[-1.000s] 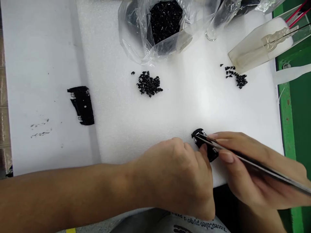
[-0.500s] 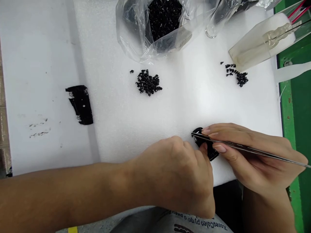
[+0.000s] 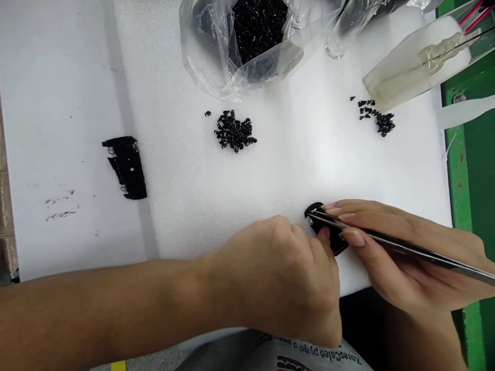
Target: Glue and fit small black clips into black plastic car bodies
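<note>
A small black curved part (image 3: 337, 242) lies on the white foam sheet near its front edge. My left hand (image 3: 282, 278) is closed, its thumb pressing on this part; the other fingers are curled and mostly hidden from the camera. Metal tweezers (image 3: 410, 247) are pinched in my right hand (image 3: 417, 252), their tips resting at the far left end of the black part. Right fingertips are beside the part's upper edge. Whether the tips grip a tiny piece is too small to tell.
Small black pieces (image 3: 234, 131) form a pile in the middle, and another pile (image 3: 384, 124) lies by a glue-smeared clear container (image 3: 413, 64). A plastic bag (image 3: 209, 51) of black pieces stands at the back. Another black part (image 3: 129, 167) lies left.
The tweezers have turned slightly, and their two arms now show apart. My right hand has shifted a little down and right; my left hand stays put.
</note>
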`<state>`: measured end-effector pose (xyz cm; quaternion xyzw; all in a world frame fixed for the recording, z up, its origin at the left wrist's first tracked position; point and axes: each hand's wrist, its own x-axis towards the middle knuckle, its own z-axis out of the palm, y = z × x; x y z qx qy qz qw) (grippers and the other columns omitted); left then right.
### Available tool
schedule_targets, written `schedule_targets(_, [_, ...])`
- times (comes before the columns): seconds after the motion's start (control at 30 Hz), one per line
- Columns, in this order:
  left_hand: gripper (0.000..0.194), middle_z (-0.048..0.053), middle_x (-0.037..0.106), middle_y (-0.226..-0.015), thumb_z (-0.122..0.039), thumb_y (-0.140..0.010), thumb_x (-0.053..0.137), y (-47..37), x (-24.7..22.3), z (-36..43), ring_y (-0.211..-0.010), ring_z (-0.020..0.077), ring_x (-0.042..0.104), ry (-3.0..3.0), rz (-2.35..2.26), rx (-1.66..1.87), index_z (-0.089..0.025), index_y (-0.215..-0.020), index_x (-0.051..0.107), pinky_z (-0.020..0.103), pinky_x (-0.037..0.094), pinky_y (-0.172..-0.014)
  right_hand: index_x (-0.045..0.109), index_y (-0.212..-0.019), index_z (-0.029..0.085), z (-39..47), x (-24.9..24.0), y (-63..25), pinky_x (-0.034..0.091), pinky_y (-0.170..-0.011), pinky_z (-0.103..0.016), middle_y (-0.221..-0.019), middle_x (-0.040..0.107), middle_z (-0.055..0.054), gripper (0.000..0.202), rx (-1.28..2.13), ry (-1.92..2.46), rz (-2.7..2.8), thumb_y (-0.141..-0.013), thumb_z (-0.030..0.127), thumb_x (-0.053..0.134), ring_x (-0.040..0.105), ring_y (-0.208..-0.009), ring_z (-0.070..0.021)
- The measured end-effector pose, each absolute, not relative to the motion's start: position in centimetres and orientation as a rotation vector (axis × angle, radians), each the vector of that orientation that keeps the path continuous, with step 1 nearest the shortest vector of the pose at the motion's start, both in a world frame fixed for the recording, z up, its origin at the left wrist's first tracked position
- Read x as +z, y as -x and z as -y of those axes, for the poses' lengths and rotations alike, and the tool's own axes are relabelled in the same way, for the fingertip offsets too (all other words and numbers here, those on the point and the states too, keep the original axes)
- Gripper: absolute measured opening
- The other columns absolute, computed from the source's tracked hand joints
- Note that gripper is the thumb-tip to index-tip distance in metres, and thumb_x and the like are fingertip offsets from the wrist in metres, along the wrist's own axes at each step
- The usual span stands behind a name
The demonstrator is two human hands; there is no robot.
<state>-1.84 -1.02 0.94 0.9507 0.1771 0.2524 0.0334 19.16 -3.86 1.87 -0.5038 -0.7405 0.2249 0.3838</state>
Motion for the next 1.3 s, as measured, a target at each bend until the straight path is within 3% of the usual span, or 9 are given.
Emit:
schedule_targets(0.43, [0.012, -0.001, 0.051, -0.053, -0.013, -0.086, 0.069, 1.83, 0.94, 0.94, -0.043, 0.0130, 0.039, -2.913, -0.545, 0.785, -0.010, -0.077, 0.076, 0.030, 0.026, -0.037, 0.082, -0.124, 0.025, 3.67, 1.84, -19.19, 0.074, -0.083, -0.052, -0.112, 0.084, -0.004, 0.049, 0.605, 1.218, 1.935, -0.085, -0.004, 0.080, 0.083, -0.102, -0.0312])
schedule_targets(0.63, [0.015, -0.001, 0.053, -0.055, -0.013, -0.091, 0.072, 1.97, 0.94, 0.99, -0.043, 0.0124, 0.042, -2.982, -0.521, 0.762, -0.009, -0.077, 0.075, 0.028, 0.029, -0.035, 0.083, -0.122, 0.028, 3.80, 2.03, -19.56, 0.074, -0.082, -0.053, -0.111, 0.084, -0.003, 0.045, 0.649, 1.277, 1.850, -0.087, -0.001, 0.079, 0.083, -0.101, -0.0322])
schedule_targets(0.8, [0.010, -0.001, 0.053, -0.055, -0.014, -0.090, 0.075, 1.87, 0.81, 0.95, -0.043, 0.0128, 0.043, -2.963, -0.522, 0.771, -0.007, -0.084, 0.080, 0.029, 0.029, -0.035, 0.083, -0.119, 0.018, 3.62, 1.66, -19.99, 0.074, -0.079, -0.048, -0.107, 0.084, -0.006, 0.044, 0.613, 1.137, 1.913, -0.083, -0.007, 0.079, 0.083, -0.100, -0.0308])
schedule_targets(0.93, [0.010, -0.001, 0.054, -0.055, -0.013, -0.089, 0.075, 1.89, 0.88, 0.96, -0.043, 0.0131, 0.042, -2.963, -0.521, 0.783, -0.007, -0.085, 0.081, 0.029, 0.028, -0.036, 0.082, -0.120, 0.017, 3.31, 1.70, -19.72, 0.075, -0.079, -0.046, -0.108, 0.084, -0.006, 0.045, 0.589, 1.117, 1.948, -0.083, -0.008, 0.078, 0.083, -0.100, -0.0284])
schedule_targets(1.3, [0.013, 0.001, 0.050, -0.055, -0.010, -0.083, 0.063, 1.87, 0.89, 0.94, -0.043, 0.0145, 0.037, -2.944, -0.494, 0.772, -0.014, -0.071, 0.067, 0.031, 0.026, -0.037, 0.081, -0.128, 0.016, 3.65, 1.34, -19.80, 0.076, -0.082, -0.048, -0.115, 0.084, -0.006, 0.055, 0.560, 1.069, 1.992, -0.079, -0.010, 0.080, 0.083, -0.102, -0.0312])
